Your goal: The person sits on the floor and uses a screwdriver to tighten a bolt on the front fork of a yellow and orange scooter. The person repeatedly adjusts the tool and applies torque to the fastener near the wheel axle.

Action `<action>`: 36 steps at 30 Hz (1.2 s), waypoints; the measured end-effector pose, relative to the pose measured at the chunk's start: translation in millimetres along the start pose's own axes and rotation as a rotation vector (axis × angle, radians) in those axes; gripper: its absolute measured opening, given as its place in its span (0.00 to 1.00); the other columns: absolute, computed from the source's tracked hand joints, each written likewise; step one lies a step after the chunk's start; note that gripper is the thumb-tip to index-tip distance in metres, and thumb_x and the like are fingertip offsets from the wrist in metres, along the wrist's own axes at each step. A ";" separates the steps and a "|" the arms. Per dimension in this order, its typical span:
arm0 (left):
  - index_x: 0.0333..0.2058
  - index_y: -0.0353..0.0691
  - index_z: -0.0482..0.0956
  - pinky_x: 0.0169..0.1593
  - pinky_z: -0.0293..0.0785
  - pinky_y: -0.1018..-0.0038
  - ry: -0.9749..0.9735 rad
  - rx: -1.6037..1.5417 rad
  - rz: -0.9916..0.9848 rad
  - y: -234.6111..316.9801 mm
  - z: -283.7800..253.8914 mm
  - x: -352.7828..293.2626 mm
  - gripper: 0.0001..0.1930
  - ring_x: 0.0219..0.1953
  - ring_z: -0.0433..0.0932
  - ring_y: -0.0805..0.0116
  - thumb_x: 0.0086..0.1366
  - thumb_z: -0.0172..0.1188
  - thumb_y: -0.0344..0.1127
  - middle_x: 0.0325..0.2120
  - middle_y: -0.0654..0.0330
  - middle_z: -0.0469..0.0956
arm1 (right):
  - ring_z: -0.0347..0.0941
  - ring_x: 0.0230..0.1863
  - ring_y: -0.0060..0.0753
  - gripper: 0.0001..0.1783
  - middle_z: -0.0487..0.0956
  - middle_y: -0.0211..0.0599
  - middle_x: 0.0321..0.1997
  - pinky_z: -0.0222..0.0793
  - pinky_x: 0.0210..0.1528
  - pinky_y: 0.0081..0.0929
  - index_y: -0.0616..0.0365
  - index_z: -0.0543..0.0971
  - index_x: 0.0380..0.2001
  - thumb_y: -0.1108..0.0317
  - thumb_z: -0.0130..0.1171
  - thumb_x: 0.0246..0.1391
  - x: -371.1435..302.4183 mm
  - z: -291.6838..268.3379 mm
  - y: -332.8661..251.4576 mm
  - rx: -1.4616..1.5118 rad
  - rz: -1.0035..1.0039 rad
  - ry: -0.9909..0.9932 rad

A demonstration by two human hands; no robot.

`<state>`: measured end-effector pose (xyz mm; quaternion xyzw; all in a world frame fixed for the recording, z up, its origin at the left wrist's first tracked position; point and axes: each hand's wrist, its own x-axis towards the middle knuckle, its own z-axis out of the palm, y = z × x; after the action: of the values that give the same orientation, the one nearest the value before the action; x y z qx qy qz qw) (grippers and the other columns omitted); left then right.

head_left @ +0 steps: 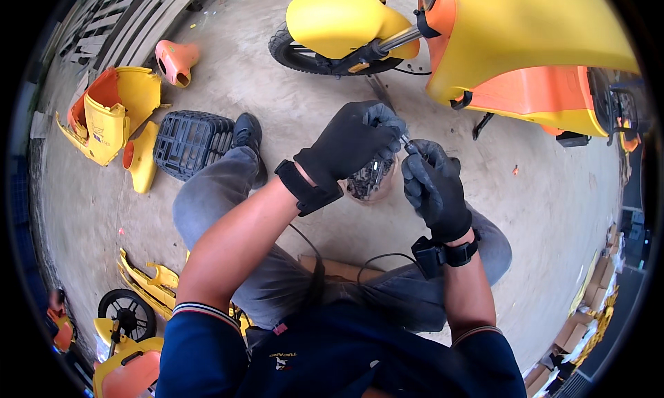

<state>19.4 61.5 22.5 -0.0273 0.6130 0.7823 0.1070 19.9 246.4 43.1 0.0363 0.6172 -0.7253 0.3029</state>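
My left hand (354, 141), in a black glove, is closed with its fingertips pinching a small silvery and dark metal piece (406, 141). My right hand (436, 187), gloved the same way, is closed at the other end of that piece, so the two hands meet over it. Its exact kind is too small to make out. Just beneath the hands sits a round tub (377, 199) with many small dark parts and some shiny metal ones inside, partly covered by my left hand.
A yellow and orange motor scooter (349, 26) stands ahead to the right. Yellow body panels (104, 132), an orange part (178, 60) and a black slatted crate (194, 142) lie at left, near wooden pallets (128, 31). Another yellow scooter (128, 360) is lower left; cardboard boxes (573, 332) lower right.
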 end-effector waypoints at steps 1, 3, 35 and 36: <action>0.35 0.32 0.76 0.33 0.74 0.80 -0.003 -0.031 -0.021 -0.4 -0.3 -0.3 0.06 0.26 0.76 0.76 0.61 0.55 0.28 0.27 0.59 0.78 | 0.59 0.17 0.12 0.10 0.69 0.24 0.22 0.53 0.16 0.13 0.61 0.72 0.41 0.68 0.53 0.57 -0.3 1.3 -1.6 -0.051 -0.015 -0.009; 0.35 0.32 0.76 0.32 0.74 0.80 -0.003 -0.041 -0.028 -1.0 -1.2 -0.8 0.06 0.26 0.77 0.76 0.61 0.55 0.28 0.27 0.58 0.78 | 0.60 0.19 0.11 0.11 0.70 0.24 0.23 0.55 0.18 0.12 0.63 0.74 0.41 0.71 0.55 0.54 1.3 1.2 0.3 -0.128 -0.045 -0.029; 0.34 0.33 0.76 0.31 0.70 0.82 0.071 -0.051 -0.065 -1.0 -0.9 2.0 0.05 0.26 0.73 0.79 0.59 0.55 0.27 0.25 0.63 0.76 | 0.70 0.34 0.14 0.15 0.77 0.31 0.35 0.68 0.39 0.15 0.66 0.73 0.46 0.69 0.52 0.58 9.2 -17.7 14.2 -0.105 -0.132 -0.123; 0.35 0.33 0.76 0.31 0.71 0.81 0.054 -0.035 -0.062 -1.0 -1.1 1.9 0.06 0.26 0.73 0.79 0.60 0.55 0.28 0.25 0.63 0.76 | 0.70 0.34 0.14 0.15 0.77 0.31 0.35 0.68 0.38 0.14 0.65 0.73 0.46 0.69 0.52 0.58 8.8 -17.6 13.6 -0.071 -0.115 -0.139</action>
<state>17.7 61.0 20.9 -0.0694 0.6008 0.7882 0.1140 13.7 258.2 23.3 -0.0604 0.6210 -0.7201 0.3038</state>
